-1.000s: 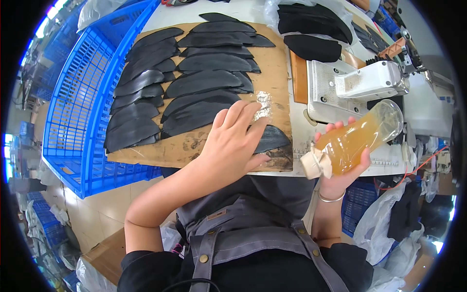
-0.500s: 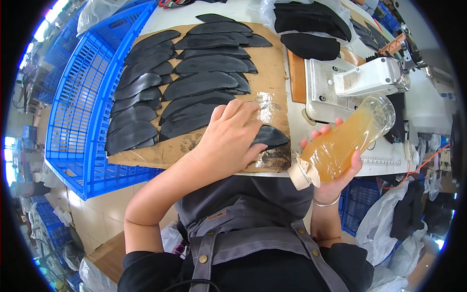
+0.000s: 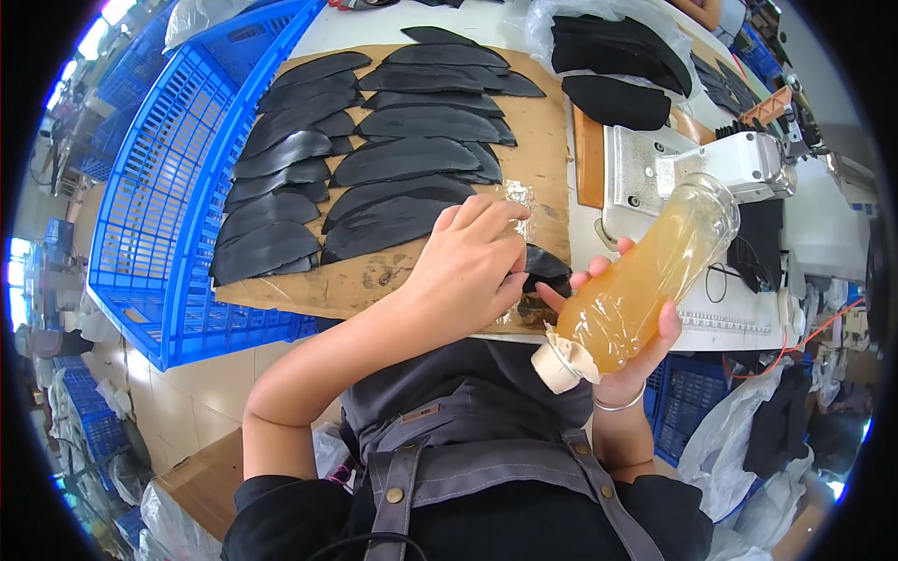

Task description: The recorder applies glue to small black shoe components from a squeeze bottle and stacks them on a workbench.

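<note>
My right hand [image 3: 645, 353] is wrapped around a clear bottle [image 3: 645, 271] of cloudy amber liquid. The bottle is tilted, its pale wrapped neck end pointing down and left. One fingertip of this hand reaches toward a small black curved piece [image 3: 547, 265] at the cardboard's near right corner. My left hand [image 3: 475, 262] is over the cardboard [image 3: 393, 276], thumb and fingers bent together beside that piece, whose left end they hide. Whether they pinch it cannot be made out. Several black crescent-shaped pieces [image 3: 416, 164] lie overlapped in columns on the cardboard.
A blue plastic crate [image 3: 154, 206] stands along the left side. To the right is a white machine [image 3: 687, 164] on the white table, a metal ruler [image 3: 720, 323] near the front edge. More black pieces [image 3: 617, 56] rest on clear plastic at the back.
My right hand has brought the bottle left, closer to my left hand. My left thumb and fingers have drawn together by the small black piece. The whole view has shifted slightly.
</note>
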A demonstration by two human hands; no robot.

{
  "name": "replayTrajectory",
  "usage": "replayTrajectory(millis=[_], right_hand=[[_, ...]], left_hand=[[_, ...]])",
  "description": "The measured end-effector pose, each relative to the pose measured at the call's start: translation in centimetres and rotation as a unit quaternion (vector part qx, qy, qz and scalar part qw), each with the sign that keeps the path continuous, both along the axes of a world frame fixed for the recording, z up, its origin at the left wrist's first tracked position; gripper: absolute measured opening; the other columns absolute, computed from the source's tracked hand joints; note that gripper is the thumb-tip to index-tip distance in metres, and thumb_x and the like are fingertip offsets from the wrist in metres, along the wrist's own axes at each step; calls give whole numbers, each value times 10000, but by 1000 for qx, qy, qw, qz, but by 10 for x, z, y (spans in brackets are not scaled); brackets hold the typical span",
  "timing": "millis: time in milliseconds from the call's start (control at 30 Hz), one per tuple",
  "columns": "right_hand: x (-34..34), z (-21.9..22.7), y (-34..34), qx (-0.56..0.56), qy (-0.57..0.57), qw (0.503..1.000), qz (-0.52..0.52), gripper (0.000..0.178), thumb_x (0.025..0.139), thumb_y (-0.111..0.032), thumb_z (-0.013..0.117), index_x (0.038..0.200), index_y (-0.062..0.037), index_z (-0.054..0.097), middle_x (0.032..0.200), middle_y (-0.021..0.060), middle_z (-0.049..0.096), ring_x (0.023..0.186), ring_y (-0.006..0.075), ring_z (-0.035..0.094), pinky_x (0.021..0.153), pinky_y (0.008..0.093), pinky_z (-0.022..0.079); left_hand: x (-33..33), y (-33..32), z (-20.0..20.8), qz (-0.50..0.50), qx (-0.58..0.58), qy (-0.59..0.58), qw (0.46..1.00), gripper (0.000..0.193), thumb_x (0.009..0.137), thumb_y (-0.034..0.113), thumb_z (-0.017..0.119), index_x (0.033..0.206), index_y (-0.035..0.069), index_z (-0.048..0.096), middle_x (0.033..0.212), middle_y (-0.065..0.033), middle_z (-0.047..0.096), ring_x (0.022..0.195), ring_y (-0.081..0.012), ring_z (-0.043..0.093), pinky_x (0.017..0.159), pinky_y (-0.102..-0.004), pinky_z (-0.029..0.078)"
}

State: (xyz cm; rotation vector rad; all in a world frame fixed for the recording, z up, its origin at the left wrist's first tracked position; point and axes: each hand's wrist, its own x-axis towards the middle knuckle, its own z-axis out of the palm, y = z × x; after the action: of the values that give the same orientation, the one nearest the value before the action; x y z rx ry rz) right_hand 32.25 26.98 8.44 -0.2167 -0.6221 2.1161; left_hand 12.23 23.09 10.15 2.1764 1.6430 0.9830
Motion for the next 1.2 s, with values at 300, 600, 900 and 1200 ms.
replayTrajectory(millis=[300,600,900,1200], right_hand=[[-8,2,-7,13,-98,994,-52,673,833,-495,485,1357,-109,311,1128,102,494,1056,262,536,968,590,374],[-4,-2,-2,35,-83,996,-24,667,848,-488,489,1367,-107,320,1154,99,514,1084,261,540,980,593,362],[-1,-5,1,24,-43,999,4,665,860,-441,515,1379,-94,288,1189,129,475,1112,282,521,1013,594,324],[-5,11,-2,92,-63,994,-8,726,831,-458,553,1388,-92,266,1173,136,460,1087,285,513,994,567,362]], left_hand=[[-27,-1,2,118,91,-131,980,109,703,43,673,733,48,568,1034,-104,616,982,-288,548,867,-363,412],[-141,-55,54,373,299,-55,876,73,755,48,680,764,30,610,1018,-88,647,932,-197,587,810,-289,435],[-143,-98,-8,380,150,162,898,144,667,83,748,714,65,613,1058,-72,619,983,-259,544,862,-367,408],[-139,-95,-13,431,139,108,885,300,622,156,802,779,44,573,1019,-85,614,971,-280,534,868,-365,390]])
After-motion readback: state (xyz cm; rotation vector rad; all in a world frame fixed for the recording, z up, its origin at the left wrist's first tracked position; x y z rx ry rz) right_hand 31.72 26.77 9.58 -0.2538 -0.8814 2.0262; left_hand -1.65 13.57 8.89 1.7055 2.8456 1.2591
